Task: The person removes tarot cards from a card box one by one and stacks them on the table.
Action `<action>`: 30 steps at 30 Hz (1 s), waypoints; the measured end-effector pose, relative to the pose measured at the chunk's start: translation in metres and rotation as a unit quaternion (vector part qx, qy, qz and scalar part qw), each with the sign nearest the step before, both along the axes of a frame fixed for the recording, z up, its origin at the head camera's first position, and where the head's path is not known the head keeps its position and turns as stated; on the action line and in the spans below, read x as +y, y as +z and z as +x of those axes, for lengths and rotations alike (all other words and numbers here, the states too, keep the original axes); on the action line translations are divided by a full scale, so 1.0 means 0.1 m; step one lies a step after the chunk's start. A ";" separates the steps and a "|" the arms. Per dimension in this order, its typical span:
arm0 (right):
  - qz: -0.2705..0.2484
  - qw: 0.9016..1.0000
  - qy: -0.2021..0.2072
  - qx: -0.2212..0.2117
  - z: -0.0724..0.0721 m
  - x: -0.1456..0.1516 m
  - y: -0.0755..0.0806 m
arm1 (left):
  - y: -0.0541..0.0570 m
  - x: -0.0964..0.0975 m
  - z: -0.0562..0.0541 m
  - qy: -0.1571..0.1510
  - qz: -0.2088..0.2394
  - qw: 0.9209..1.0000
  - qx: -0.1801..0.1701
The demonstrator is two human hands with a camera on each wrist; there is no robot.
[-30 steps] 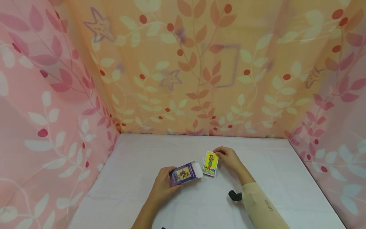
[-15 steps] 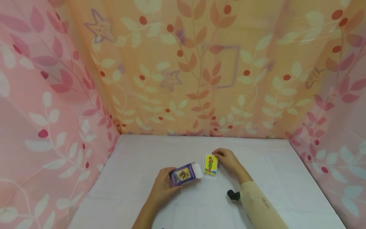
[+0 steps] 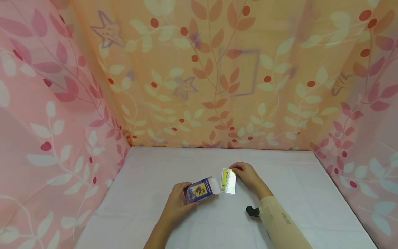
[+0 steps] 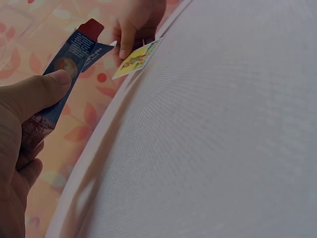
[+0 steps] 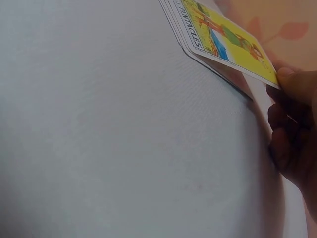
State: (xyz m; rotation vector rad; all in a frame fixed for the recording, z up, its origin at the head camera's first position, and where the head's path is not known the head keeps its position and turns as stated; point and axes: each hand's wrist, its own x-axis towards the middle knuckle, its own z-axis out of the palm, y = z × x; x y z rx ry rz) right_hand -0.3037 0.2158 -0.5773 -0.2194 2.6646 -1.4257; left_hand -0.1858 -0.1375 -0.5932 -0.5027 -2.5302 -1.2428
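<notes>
My left hand (image 3: 177, 200) grips a dark blue-purple card box (image 3: 197, 190) by its sides, thumb along one narrow face in the left wrist view. The box's white end flap (image 3: 214, 186) stands open toward the right. Between thumb and fingers, my right hand (image 3: 247, 175) pinches the far right corner of a yellow tarot card (image 3: 228, 181). The lettering "PENTACLES" shows on this card in the right wrist view, where its pinched end is tilted up. Beneath it, the white edges of other cards (image 5: 173, 22) show on the table.
A white cloth covers the table (image 3: 140, 173). Close to my right sleeve (image 3: 281, 219) lies a small black object (image 3: 252, 211). Patterned fabric walls, pink on the left (image 3: 68, 131) and orange at the back (image 3: 174, 103), rise around the tabletop.
The right hand and its card have shifted slightly left and nearer to me, and the card's face now catches glare. My left hand and the box stay almost still.
</notes>
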 end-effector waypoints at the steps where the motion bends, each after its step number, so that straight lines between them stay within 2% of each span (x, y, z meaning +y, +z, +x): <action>1: -0.001 1.000 0.002 0.001 0.00 0.00 0.00 | 0.00 0.00 0.00 0.000 0.000 1.000 0.001; 11: 0.035 0.999 0.004 0.009 -0.03 -0.01 -0.04 | -0.01 0.00 0.00 0.001 0.002 1.000 -0.002; 26: 0.046 0.999 0.006 0.008 -0.06 -0.01 -0.07 | 0.02 0.00 0.03 -0.003 0.003 1.000 -0.008; 30: 0.064 0.998 0.006 0.012 -0.07 -0.01 -0.09 | 0.02 0.00 0.03 -0.005 0.003 1.000 -0.009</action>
